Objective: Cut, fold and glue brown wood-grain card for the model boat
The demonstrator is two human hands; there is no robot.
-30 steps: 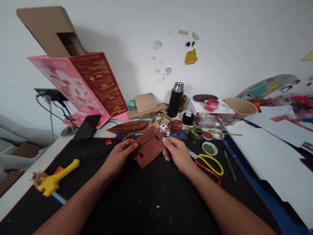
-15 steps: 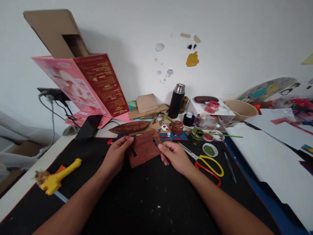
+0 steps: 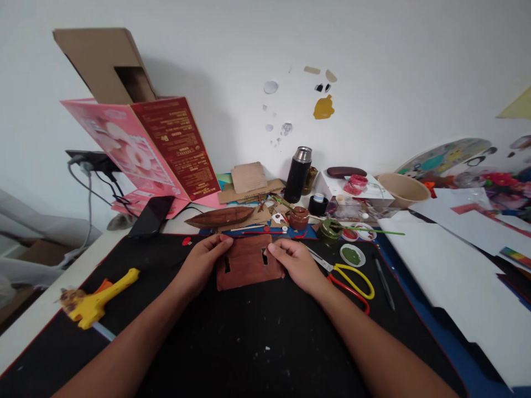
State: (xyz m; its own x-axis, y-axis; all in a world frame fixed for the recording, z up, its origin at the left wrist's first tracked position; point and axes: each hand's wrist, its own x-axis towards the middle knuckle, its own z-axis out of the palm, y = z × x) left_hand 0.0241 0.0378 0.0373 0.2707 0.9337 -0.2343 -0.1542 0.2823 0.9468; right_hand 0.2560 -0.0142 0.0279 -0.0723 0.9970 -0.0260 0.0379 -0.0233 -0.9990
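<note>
A flat reddish-brown painted card (image 3: 248,263) with two rectangular slots is held up between both hands over the black mat (image 3: 232,342). My left hand (image 3: 205,260) pinches its upper left edge, thumb on the near face. On the opposite edge my right hand (image 3: 297,263) grips it, thumb beside the right slot. Just right of that hand lie scissors (image 3: 352,280) with yellow and red handles. Behind the card sit a brown boat-shaped piece (image 3: 219,216), an open jar of brown paint (image 3: 299,219) and an open jar of green paint (image 3: 329,231).
A yellow glue gun (image 3: 97,301) lies at the left, with a black phone (image 3: 151,216) behind it. Along the wall stand a pink and red box (image 3: 174,149) and a black thermos (image 3: 297,176). At right are a pen (image 3: 385,282) and white sheets (image 3: 448,276).
The card has turned to lie more level, its right side lower than before, and sits slightly lower. Both hands keep hold of it. The camera view has shifted a little.
</note>
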